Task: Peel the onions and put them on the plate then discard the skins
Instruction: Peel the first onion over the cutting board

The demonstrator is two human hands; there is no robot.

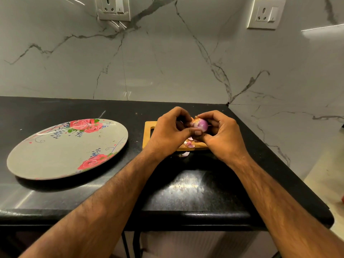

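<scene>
In the head view, a small purple onion [202, 125] is held above a wooden cutting board [148, 127] at the right of the black bench [186, 192], between both grips. It is judged light, firm and round, with a smooth, slippery peeled face and a dry papery remnant of skin at its top that would tear easily. It is best held round its middle while the loose edge of skin is pinched near the top. The left grip [170, 131] is closed narrowly, thumb and fingers curled against the onion's left side; whether skin is pinched there cannot be told. The right grip [221, 135] is curled round the onion's right side and top. Torn skins [189, 144] are seen on the board beneath the hands, and one loose piece [185, 154] lies on the bench just beside the board's near edge. The flowered plate [37, 161] lies well to the left, and no onion is seen on it
</scene>
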